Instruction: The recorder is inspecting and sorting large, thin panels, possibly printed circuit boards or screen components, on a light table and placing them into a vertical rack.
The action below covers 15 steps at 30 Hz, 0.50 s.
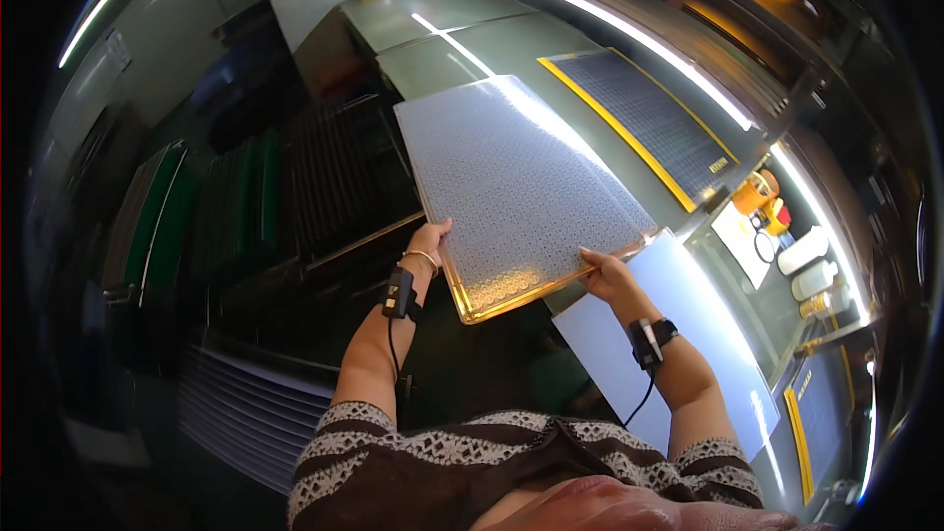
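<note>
Between my hands is a large flat rectangular panel [521, 177], pale bluish grey with a fine repeated pattern and a thin rim. Its near corner shines gold under the light. My left hand [433, 239] is closed on the left edge, thumb on top. Around the near right part of the rim my right hand [612, 277] is closed, its thumb lying on the patterned face. The fingers of both hands are mostly hidden beneath. A smooth pale blue sheet [654, 300] lies on the bench by my right forearm, partly behind it.
The green bench [462, 44] runs along the right side. It bears a dark gridded mat [644, 118] with yellow edges, white bottles [811, 275] and an orange container [755, 192]. Racks of upright green panels [147, 211] and a stack of slatted sheets [251, 413] stand at left.
</note>
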{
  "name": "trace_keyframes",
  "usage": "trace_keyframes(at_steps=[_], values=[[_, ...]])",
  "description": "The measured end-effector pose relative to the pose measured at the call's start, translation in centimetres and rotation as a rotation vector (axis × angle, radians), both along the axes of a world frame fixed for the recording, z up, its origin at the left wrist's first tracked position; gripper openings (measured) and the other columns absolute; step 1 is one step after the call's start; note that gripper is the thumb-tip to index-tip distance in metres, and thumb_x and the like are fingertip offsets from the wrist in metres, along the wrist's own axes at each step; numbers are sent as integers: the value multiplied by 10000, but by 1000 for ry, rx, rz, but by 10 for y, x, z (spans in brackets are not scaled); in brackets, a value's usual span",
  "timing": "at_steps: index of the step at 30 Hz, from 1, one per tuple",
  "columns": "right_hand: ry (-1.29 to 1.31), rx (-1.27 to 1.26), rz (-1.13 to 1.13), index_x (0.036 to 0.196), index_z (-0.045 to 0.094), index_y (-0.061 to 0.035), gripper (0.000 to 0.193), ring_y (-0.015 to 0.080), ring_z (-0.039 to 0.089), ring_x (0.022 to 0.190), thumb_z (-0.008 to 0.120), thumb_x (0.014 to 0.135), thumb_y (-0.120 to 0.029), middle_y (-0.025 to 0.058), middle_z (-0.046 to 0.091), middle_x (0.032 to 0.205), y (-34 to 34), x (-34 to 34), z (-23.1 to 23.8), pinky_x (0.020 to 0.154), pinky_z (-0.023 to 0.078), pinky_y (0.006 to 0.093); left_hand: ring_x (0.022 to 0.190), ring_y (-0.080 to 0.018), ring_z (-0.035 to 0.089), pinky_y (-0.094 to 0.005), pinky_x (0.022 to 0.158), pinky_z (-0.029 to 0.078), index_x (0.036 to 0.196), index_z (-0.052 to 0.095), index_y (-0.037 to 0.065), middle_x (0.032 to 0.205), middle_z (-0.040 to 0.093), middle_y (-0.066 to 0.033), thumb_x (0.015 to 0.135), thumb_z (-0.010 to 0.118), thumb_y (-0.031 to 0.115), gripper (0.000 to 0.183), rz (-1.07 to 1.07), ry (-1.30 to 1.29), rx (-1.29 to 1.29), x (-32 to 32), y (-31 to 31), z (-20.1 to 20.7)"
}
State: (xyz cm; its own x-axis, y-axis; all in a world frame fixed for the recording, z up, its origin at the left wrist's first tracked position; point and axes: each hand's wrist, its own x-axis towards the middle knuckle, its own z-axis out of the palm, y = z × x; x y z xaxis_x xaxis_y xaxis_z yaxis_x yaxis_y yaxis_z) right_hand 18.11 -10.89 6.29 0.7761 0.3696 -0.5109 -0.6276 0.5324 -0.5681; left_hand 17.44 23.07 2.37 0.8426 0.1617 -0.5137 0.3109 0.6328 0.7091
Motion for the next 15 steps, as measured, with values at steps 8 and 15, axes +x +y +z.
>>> trace_keyframes(at_steps=[8, 15], values=[[-90, -143, -7, 819, 536, -11, 124, 197, 607, 783, 555, 853, -129, 91, 582, 800, 4, 47, -9, 682, 527, 335, 1028, -249, 506, -354, 896, 408, 1119, 441, -116, 1111, 517, -175, 840, 562, 88, 366, 14, -25, 1, 43, 15, -24], [-1268, -1591, 698, 968, 598, -53, 399, 272, 592, 951, 661, 729, -366, 169, 607, 1004, 23, -17, 37, 761, 495, 400, 989, -276, 530, -386, 876, 441, 1141, 388, -65, 1046, 525, -195, 837, 543, 17, 351, 174, -93, 81, 50, -14, -27]])
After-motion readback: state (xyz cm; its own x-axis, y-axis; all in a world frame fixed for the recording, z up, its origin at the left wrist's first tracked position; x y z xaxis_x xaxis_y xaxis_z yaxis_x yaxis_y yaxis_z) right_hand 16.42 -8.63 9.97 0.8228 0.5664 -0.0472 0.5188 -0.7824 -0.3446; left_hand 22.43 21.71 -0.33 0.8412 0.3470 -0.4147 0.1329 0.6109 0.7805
